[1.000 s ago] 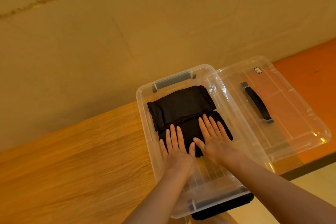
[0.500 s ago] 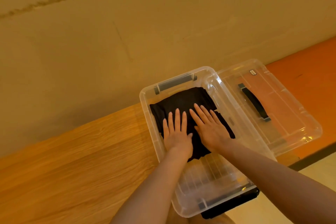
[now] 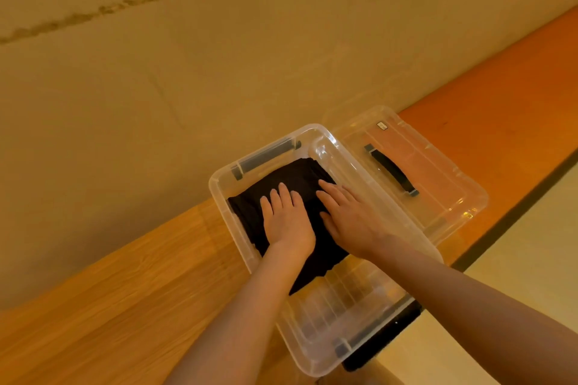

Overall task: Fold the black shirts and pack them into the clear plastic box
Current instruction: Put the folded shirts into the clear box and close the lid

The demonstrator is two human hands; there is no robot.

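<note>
Both hands lie flat, fingers straight, on the folded shirts (image 3: 250, 206) at the far end of the box (image 3: 316, 350): left hand (image 3: 286, 222), right hand (image 3: 352, 219). Best to press evenly, sweep outward, and keep the edges square against the far wall.

Nothing could be read: the only label was a small sticker (image 3: 382, 125) on the clear lid (image 3: 444, 197), at its far corner, too small to make out.
</note>
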